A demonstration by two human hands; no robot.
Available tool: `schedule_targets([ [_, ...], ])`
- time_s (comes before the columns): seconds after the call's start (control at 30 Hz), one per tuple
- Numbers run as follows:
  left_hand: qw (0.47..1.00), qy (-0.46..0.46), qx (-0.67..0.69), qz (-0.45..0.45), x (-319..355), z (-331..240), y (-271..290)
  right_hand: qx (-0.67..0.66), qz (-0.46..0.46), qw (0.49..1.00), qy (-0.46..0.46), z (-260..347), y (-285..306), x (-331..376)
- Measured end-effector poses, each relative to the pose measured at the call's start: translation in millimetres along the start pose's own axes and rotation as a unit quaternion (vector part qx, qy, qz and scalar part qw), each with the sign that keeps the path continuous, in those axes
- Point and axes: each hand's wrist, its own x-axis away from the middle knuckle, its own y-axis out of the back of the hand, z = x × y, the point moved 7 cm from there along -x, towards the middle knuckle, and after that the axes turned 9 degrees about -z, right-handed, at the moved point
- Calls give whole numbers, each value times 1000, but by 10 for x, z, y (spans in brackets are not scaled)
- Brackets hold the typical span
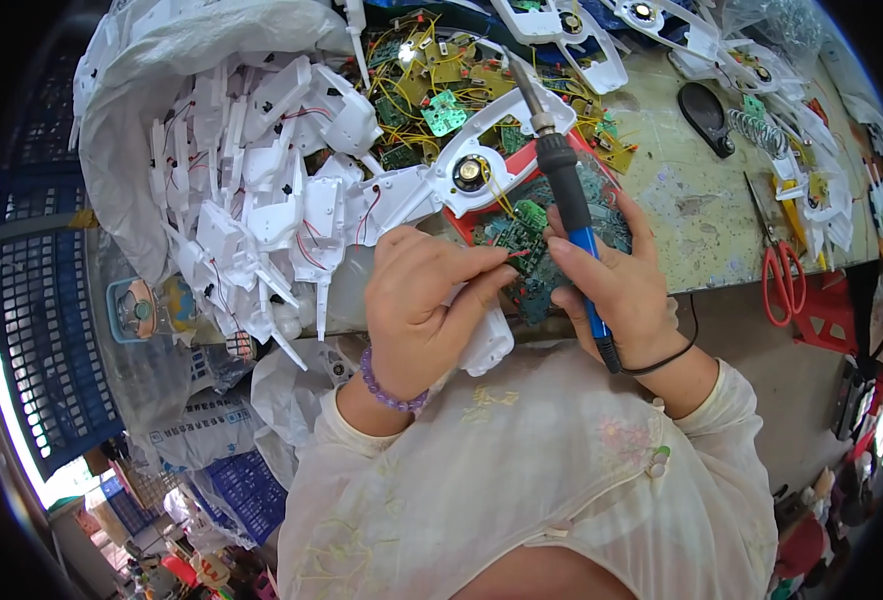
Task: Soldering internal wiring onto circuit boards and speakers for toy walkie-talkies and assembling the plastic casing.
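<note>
My left hand (416,300) is closed in a pinch, thumb and forefinger together on a thin red wire (517,254) beside a small green circuit board (529,222). Below that hand the end of a white plastic housing (488,345) sticks out. My right hand (626,295) grips a soldering iron (567,185) with a black and blue handle, its metal tip pointing up and away from me. The right thumb and fingertips are close to the board's right edge; whether they touch it is unclear. Just beyond, a white housing half with a round speaker (469,174) has yellow wires running toward the board.
White plastic housings with red wires (291,210) are piled at the left. Behind my hands lies a heap of circuit boards with yellow wires (443,75). Red-handled scissors (783,280) and a coiled spring (758,133) lie on the worn table (676,225) at right. The soldering iron's black cord (689,335) loops by my right wrist.
</note>
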Motion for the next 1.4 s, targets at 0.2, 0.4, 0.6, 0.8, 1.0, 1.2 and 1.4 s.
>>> schedule_targets([
  [0.2, 999, 35, 7, 6, -40, 11, -40, -20, -28, 999, 8, -4, 20, -26],
  [0.4, 996, 0, -63, 64, -80, -51, -94, -29, -45, 999, 2, -17, 28, -33],
  [0.6, 994, -68, -71, 42, -115, -148, -162, -24, -55, 998, 3, -17, 19, -10],
  [0.8, 998, -26, -42, 26, -63, -79, -169, -50, -42, 997, -27, -38, 33, -11],
  [1.0, 998, -18, -61, 25, -61, -82, -157, -95, -42, 994, -14, -75, 361, 58],
  [1.2, 997, -14, -69, 26, -34, -61, -136, -258, -281, 924, 33, -88, 971, 388],
  [1.4, 998, -24, -62, 19, -78, -82, -154, -276, -211, 938, 0, -45, 969, 426],
])
